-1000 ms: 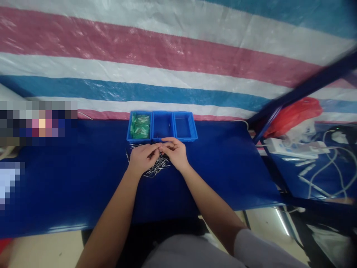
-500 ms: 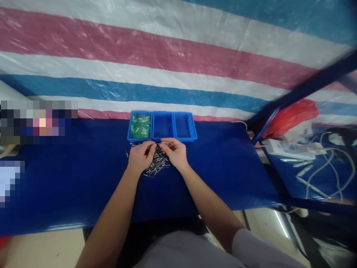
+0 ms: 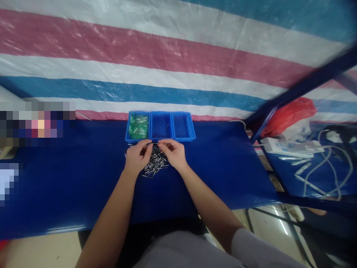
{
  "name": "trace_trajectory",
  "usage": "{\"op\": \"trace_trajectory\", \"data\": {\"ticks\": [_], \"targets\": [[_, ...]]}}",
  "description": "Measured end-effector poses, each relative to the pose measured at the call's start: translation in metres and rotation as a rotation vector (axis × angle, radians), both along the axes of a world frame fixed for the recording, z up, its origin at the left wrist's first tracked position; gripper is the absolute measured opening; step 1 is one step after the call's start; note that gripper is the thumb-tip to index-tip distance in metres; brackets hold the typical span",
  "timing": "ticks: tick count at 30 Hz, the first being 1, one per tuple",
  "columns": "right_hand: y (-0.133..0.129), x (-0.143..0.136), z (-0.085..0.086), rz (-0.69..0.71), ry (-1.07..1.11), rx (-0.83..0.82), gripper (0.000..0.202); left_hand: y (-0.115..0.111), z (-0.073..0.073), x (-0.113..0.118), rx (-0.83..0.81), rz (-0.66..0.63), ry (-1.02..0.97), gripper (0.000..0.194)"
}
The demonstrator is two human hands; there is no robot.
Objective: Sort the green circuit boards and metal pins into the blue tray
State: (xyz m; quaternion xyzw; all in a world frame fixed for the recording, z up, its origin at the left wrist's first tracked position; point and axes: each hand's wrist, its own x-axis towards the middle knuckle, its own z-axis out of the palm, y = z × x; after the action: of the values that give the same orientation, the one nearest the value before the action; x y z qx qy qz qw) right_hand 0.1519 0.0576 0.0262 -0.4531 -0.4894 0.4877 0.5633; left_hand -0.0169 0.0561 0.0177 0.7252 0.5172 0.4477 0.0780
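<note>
Between my fingertips a thin, dark and silver rod (image 3: 155,143) is stretched level. My left hand (image 3: 138,155) pinches its left end and my right hand (image 3: 173,152) pinches its right end. Its exact kind is too small to make out. Below and between my hands lies a heap of similar thin metal rods (image 3: 156,162) on the blue table (image 3: 83,175). Just beyond my fingers stand three joined blue bins: the left bin (image 3: 127,128) holds a green bag with pale pieces, the middle bin (image 3: 161,124) has a few thin rods, and the right bin (image 3: 182,126) shows almost nothing inside.
A striped plastic sheet (image 3: 167,56) hangs behind the table. To the right are a blue metal frame (image 3: 306,87), a red plastic bag (image 3: 292,115), a white power strip (image 3: 290,146) and loose white cables (image 3: 338,163). Blurred-out patches cover the left edge.
My hands have drawn slightly apart, and the rod now spans level between both sets of fingertips. The whole view has shifted slightly; the bins and heap stay put.
</note>
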Motion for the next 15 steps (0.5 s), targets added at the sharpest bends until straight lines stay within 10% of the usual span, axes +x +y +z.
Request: {"op": "trace_trajectory", "data": {"ticks": [15], "targets": [[0.0001, 0.0002, 0.001, -0.016, 0.003, 0.013, 0.028, 0.0012, 0.0022, -0.0006, 0.008, -0.017, 0.013, 0.021]]}}
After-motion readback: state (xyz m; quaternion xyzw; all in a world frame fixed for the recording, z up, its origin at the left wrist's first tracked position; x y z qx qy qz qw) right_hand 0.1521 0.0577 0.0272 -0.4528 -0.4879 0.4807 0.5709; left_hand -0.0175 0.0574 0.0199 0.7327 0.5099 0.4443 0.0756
